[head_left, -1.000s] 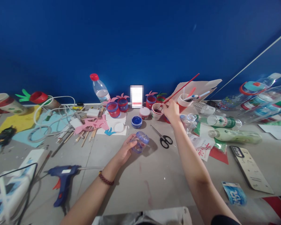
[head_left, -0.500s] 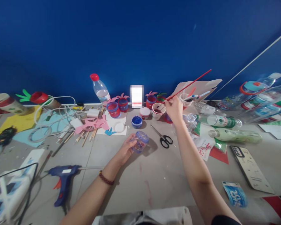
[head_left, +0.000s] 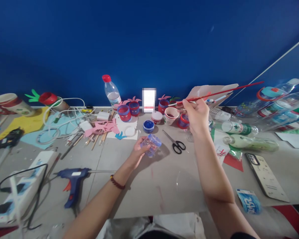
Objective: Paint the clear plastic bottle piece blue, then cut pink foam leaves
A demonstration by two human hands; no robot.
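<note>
My left hand is wrapped round a small clear plastic cup with blue paint on its rim, tilted above the table. My right hand pinches a long red paintbrush; its bristle tip points left, just above a paper cup that holds dark liquid. A second thin stick or brush seems to lie along it. An open jar of blue paint stands beyond the clear cup, beside a pink-lidded jar. Black-handled scissors lie right of the clear cup.
Painted cups with paper leaves and a red-capped bottle stand near the blue wall. Left are a glue gun, a power strip and cables. Plastic bottles and a phone lie on the right.
My right hand has moved right, and the brush has left the paper cup and lies flatter. My left hand has tipped the clear cup further to the right. The view has shifted slightly.
</note>
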